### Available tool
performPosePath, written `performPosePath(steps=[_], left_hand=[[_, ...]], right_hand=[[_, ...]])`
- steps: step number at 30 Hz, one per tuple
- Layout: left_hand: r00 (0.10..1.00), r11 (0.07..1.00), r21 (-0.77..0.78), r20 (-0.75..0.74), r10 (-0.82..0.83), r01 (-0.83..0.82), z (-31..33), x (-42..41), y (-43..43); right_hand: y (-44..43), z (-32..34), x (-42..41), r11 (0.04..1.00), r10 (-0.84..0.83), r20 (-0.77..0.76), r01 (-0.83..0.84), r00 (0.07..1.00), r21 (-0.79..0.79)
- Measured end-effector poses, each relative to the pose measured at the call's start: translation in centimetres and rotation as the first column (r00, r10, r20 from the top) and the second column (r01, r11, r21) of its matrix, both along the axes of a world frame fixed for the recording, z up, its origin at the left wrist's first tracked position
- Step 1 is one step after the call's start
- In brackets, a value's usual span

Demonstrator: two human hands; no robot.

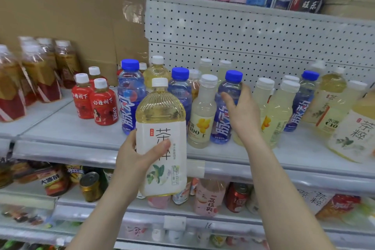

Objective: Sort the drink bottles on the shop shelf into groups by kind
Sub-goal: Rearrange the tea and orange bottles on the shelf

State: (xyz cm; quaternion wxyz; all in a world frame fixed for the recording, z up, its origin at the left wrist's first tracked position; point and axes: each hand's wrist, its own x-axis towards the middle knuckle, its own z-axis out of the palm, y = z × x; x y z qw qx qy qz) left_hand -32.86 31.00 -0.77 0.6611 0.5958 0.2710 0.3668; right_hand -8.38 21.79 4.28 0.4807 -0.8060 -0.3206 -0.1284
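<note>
1. Our left hand grips a big tea bottle at centre frame. The thumb lies across the white label and the fingers curl behind. The bottle is upright, in front of the shelf edge.
2. Our right hand, just right of centre, is curled round the shoulder of a blue-cap bottle. Its base seems to rest on the shelf, though the blur leaves us unsure.
3. A lemon bottle stands just beside that bottle's left side. More pale ones stand to the right of our hand.
4. Two other blue caps stand behind the tea bottle, and a fourth stands further right.
5. Small red bottles sit left of centre, and amber packs sit at the far left.
6. More tea bottles fill the right edge.
7. Behind are cardboard at upper left and pegboard at upper right.
8. A lower shelf holds cans and mixed bottles.
</note>
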Motion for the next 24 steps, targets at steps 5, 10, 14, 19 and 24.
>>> performPosePath(steps=[5, 10, 14, 19, 24], left_hand=[[0.998, 0.998, -0.012, 0.035, -0.055, 0.056, 0.2, 0.8, -0.5], [0.992, 0.992, 0.021, 0.012, -0.127, 0.127, 0.3, 1.5, -1.3], [0.980, 0.979, 0.043, -0.008, -0.198, 0.198, 0.2, 2.6, -2.6], [0.960, 0.952, 0.124, -0.044, -0.277, 0.280, 0.1, 5.2, -5.7], [0.889, 0.827, 0.326, -0.184, -0.420, 0.459, 1.7, 9.4, -9.3]], right_hand=[[-1.0, -0.2, 0.1, 0.999, -0.010, 0.014, 0.011, 1.000, -0.042], [-2.4, -0.3, -2.9, 0.992, -0.129, 0.215, 0.123, 0.968, 0.042], [-4.4, 0.4, -7.2, 0.944, 0.267, -0.024, -0.256, 0.964, 0.206], [-7.5, 0.5, -9.0, 0.863, 0.496, -0.355, -0.407, 0.793, 0.297], [-13.4, 0.3, -6.8, 0.867, 0.361, -0.289, -0.205, 0.887, 0.455]])
